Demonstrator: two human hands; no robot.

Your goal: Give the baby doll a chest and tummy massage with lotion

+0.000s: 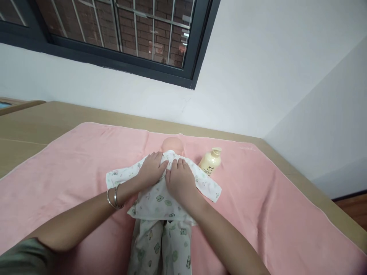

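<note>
- Right, biggest first: pink towel (258,214) spread flat over the bench (34,126), covering most of it; bare wood shows at left & along the far edge.
- Doll (172,144) lies on its back mid-towel, head toward the wall, legs toward the camera. Only the top of the head shows bare.
- Doll's printed top (156,200) is white w/ small green figures, sleeves spread out to both sides; matching trousers (160,244) run down to the frame bottom.
- Left hand (151,170) rests flat on the top's chest/collar area, fingers stretched toward the doll's neck, grip open, palm down, nothing clasped. Two bangles (112,198) on that wrist.
- Right hand (180,179) lies just beside it, also flat & open on the cloth, thumbs nearly touching.
- Cream pump bottle (210,161) lies tilted on the towel, just right of the doll's sleeve.
</note>
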